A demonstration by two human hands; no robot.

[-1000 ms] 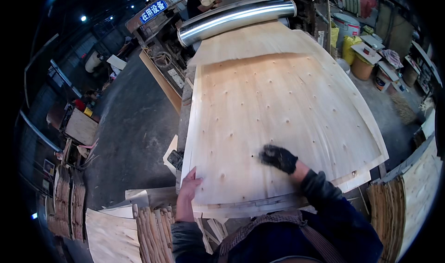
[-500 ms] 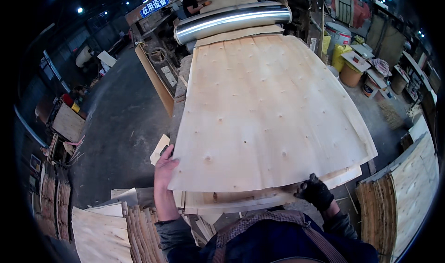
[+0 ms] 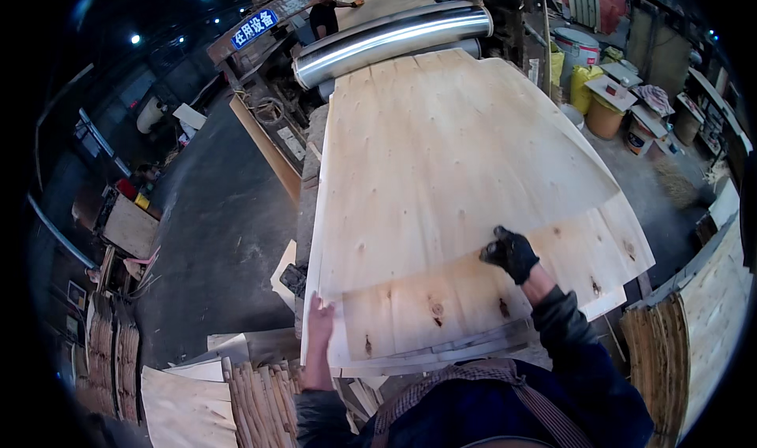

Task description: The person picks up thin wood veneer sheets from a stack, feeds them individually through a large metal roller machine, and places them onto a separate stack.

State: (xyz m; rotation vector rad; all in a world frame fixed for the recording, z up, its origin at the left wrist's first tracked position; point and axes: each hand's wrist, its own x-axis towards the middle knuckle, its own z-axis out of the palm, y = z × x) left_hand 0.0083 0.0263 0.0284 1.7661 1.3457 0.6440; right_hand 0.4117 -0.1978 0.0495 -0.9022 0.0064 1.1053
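A large pale wood veneer sheet [image 3: 441, 164] lies with its far end at a shiny metal roller [image 3: 394, 42]. Beneath it, a second knotted veneer sheet [image 3: 465, 294] shows along the near side. My right hand [image 3: 511, 256], in a dark glove, has curled fingers at the upper sheet's near edge. At the near left corner of the same sheet is my bare left hand [image 3: 319, 322], its fingers closed at the edge and partly hard to make out. A small dark object [image 3: 294, 280] sits beside the left edge, just beyond that hand.
Beyond the roller, a co-worker's arm [image 3: 347, 5] reaches over another sheet. Veneer stacks stand at the lower left [image 3: 256, 393] and lower right [image 3: 658, 361]. Buckets [image 3: 605, 117] and a yellow bag [image 3: 582, 89] line the right side. A long board [image 3: 264, 148] leans left of the machine.
The upper veneer sheet has slid forward toward the roller, baring the knotted sheet below. My right hand has moved forward and slightly left; my left hand now appears lower and farther right.
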